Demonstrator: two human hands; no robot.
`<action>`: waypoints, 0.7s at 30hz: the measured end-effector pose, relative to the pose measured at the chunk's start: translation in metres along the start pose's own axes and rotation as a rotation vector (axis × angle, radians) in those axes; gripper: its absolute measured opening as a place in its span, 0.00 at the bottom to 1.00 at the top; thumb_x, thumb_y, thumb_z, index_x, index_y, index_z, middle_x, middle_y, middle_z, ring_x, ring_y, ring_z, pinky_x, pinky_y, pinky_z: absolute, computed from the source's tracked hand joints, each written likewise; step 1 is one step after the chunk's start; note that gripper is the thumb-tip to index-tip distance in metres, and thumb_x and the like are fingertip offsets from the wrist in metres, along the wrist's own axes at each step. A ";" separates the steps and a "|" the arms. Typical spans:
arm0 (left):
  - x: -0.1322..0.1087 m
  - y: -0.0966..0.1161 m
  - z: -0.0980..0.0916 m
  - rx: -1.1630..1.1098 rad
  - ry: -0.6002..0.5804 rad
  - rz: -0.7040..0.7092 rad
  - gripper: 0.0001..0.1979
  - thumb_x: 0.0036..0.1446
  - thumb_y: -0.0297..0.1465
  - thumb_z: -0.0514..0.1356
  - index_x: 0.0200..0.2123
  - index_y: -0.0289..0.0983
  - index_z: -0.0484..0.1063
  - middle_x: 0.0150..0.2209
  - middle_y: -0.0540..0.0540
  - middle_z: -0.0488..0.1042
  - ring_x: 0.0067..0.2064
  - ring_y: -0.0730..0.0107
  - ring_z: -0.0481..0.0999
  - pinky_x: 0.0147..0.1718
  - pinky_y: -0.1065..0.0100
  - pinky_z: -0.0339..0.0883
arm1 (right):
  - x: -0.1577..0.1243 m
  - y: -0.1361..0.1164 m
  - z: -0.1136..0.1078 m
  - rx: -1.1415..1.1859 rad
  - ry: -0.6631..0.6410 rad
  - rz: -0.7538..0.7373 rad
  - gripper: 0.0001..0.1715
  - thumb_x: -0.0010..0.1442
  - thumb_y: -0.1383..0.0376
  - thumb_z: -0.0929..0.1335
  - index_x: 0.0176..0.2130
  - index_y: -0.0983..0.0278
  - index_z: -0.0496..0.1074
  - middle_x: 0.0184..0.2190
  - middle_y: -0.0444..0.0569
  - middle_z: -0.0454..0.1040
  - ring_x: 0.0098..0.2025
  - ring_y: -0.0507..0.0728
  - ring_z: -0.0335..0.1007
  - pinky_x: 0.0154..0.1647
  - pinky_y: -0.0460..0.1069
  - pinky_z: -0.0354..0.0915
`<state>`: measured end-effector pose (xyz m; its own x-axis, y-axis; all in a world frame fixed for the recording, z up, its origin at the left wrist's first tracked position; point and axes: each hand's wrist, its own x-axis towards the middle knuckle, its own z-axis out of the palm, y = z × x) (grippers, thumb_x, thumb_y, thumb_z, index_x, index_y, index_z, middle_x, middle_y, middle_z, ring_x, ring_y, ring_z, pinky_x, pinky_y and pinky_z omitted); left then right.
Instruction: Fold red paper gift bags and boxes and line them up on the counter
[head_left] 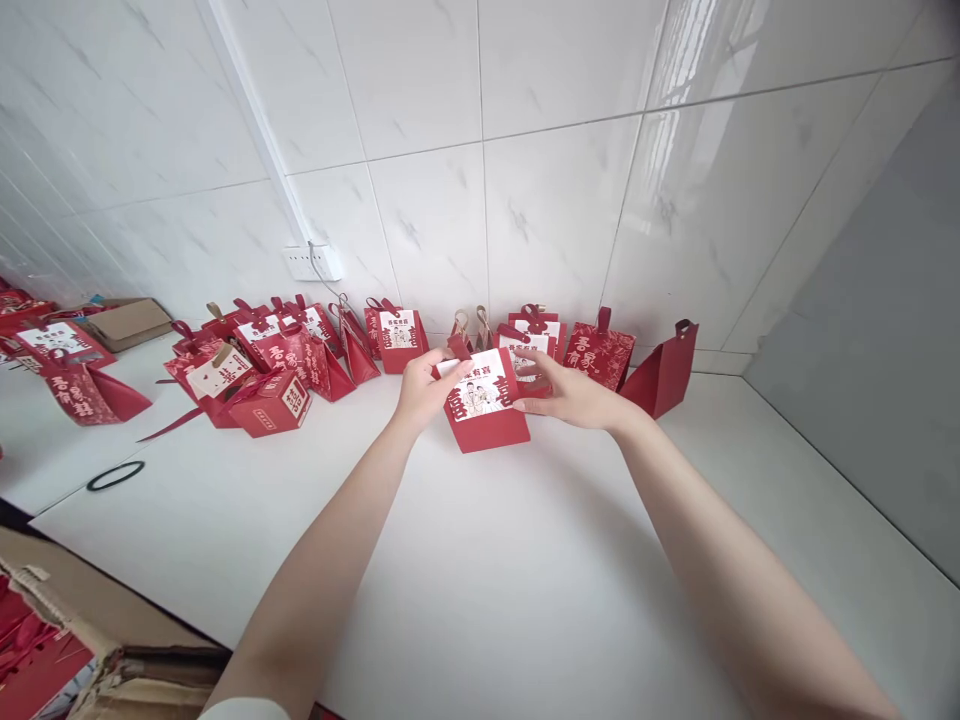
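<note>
A red gift box [491, 433] with a white printed front panel, showing a cartoon couple and red characters, is in front of me near the middle of the table. My left hand [427, 392] pinches its upper left side, close to the dark red ribbon loop. At the box's right edge is my right hand [566, 392], fingers spread and curved, with the thumb tip at the edge of the panel. Whether the thumb presses on it is hard to tell. Just behind, a similar red box [534, 402] is partly covered by my right fingers.
Red gift boxes with ribbon handles line the wall: a patterned one [598, 355], a plain-sided one [664, 372] and several at left, including a hexagonal box [271, 404]. A black ring [115, 476] lies on the white table [480, 600]. An open carton [150, 665] stands lower left.
</note>
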<state>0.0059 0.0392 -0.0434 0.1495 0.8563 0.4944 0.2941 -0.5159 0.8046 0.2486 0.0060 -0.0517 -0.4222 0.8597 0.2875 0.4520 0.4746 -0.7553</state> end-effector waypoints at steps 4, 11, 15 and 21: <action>-0.011 -0.028 0.004 -0.223 -0.204 -0.134 0.31 0.46 0.39 0.66 0.53 0.40 0.65 0.50 0.42 0.72 0.47 0.60 0.75 0.41 0.62 0.72 | 0.009 0.033 0.013 -0.057 -0.257 0.075 0.38 0.51 0.55 0.72 0.58 0.57 0.61 0.51 0.54 0.71 0.51 0.63 0.70 0.46 0.57 0.69; -0.050 -0.071 -0.010 -0.247 -0.488 -0.373 0.46 0.35 0.32 0.72 0.58 0.38 0.58 0.58 0.37 0.66 0.57 0.51 0.67 0.55 0.51 0.63 | -0.006 0.054 0.057 0.043 -0.243 0.129 0.49 0.48 0.48 0.73 0.62 0.62 0.56 0.56 0.57 0.67 0.55 0.64 0.66 0.55 0.59 0.64; -0.059 -0.074 -0.011 -0.261 -0.498 -0.360 0.40 0.40 0.37 0.70 0.57 0.38 0.61 0.59 0.38 0.65 0.59 0.51 0.64 0.58 0.53 0.59 | -0.025 0.063 0.083 0.183 -0.018 0.103 0.37 0.60 0.47 0.63 0.62 0.60 0.55 0.59 0.54 0.64 0.58 0.61 0.63 0.60 0.60 0.58; -0.062 -0.076 0.006 -0.213 -0.093 -0.493 0.36 0.53 0.48 0.59 0.60 0.41 0.53 0.53 0.38 0.70 0.53 0.58 0.71 0.54 0.57 0.61 | -0.038 0.063 0.099 0.184 0.196 0.099 0.34 0.63 0.47 0.59 0.64 0.55 0.52 0.62 0.49 0.60 0.62 0.59 0.57 0.62 0.58 0.55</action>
<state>-0.0198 0.0258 -0.1374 0.1283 0.9916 0.0180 0.1541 -0.0379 0.9873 0.2153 -0.0161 -0.1684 -0.2145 0.9289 0.3020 0.3259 0.3595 -0.8744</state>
